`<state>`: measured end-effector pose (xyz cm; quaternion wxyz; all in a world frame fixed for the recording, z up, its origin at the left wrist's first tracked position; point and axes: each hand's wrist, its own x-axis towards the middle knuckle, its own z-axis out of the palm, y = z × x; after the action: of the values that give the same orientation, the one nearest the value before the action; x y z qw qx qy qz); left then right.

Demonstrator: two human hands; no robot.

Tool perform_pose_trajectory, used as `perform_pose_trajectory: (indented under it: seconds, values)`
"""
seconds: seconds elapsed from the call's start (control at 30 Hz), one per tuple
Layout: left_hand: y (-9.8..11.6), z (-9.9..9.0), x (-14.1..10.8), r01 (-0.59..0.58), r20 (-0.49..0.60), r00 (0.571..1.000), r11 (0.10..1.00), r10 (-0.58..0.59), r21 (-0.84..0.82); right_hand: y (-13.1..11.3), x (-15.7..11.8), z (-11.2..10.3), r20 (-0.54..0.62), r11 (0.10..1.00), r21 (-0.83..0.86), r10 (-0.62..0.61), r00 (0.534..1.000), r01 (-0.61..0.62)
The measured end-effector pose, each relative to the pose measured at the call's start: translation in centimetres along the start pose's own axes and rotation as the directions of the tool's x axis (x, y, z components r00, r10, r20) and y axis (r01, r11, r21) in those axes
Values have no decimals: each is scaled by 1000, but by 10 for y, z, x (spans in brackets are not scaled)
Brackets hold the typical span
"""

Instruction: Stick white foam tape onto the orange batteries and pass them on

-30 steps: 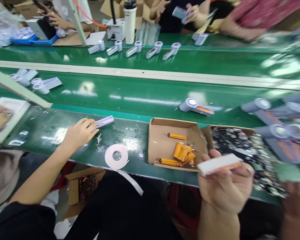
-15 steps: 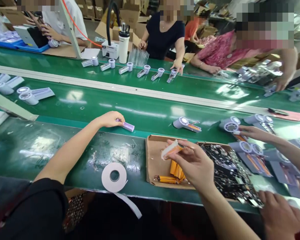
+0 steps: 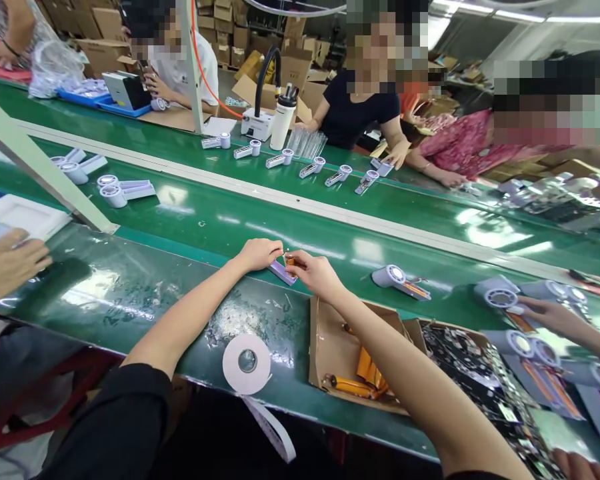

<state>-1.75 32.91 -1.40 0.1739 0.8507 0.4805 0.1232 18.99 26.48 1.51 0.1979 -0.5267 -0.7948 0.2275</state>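
Note:
My left hand [image 3: 261, 255] is closed on a lilac handheld fan [image 3: 283, 273] at the belt's near edge. Only the fan's open handle shows; the rest is hidden under my fingers. Close beside it, my right hand [image 3: 314, 272] pinches an orange battery [image 3: 291, 261] over the handle. Whether the battery touches the handle I cannot tell. Below my right forearm stands a cardboard box [image 3: 323, 347] with several orange batteries [image 3: 353, 385] inside. Another fan [image 3: 390, 275], with an orange battery in its handle, lies on the belt to the right.
A roll of white tape [image 3: 233, 363] lies on the bench, its loose end hanging over the edge. Right of the box is a tray of black circuit boards [image 3: 460, 353]. Co-workers' hands reach in at left [image 3: 13, 263] and right [image 3: 550, 317]. A slanted post [image 3: 45, 160] rises at left.
My right hand has moved from above the box, up and left to my left hand, carrying the battery to the fan. The camera view has shifted left. A co-worker's hand now shows at left.

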Motion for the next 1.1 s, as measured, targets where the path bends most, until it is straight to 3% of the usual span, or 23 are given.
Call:
perform_pose_trajectory:
  seconds: [0.13, 0.2, 0.3, 0.37, 0.57, 0.73, 0.9, 1.1]
  values:
    - [7, 2, 2, 24, 17, 1000, 1000, -24, -19, -12, -14, -1, 113, 996, -75, -49, 992, 58]
    - [9, 4, 2, 33, 15, 999, 999, -32, -34, -19, -18, -1, 212, 977, -196, -43, 976, 86]
    - [10, 7, 2, 37, 2, 999, 997, -37, -65, -26, -17, -1, 244, 894, -446, 84, 966, 35]
    - [9, 9, 3, 38, 0, 999, 995, -38, -93, -26, -11, 0, 227, 855, -519, 147, 963, -8]
    - [9, 12, 10, 65, 16, 998, 983, -63, -174, -28, -1, 6, 324, 807, -587, 165, 932, 62]
    - [14, 15, 10, 60, -3, 998, 983, -61, -171, -35, 3, 5, 317, 783, -619, 174, 932, 65]
    - [19, 15, 11, 46, -20, 999, 989, -49, -142, -39, 7, -13, 287, 784, -619, 164, 944, 52]
    - [23, 20, 15, 31, -19, 999, 984, -35, -178, -27, -12, -32, 295, 829, -556, 140, 945, 51]
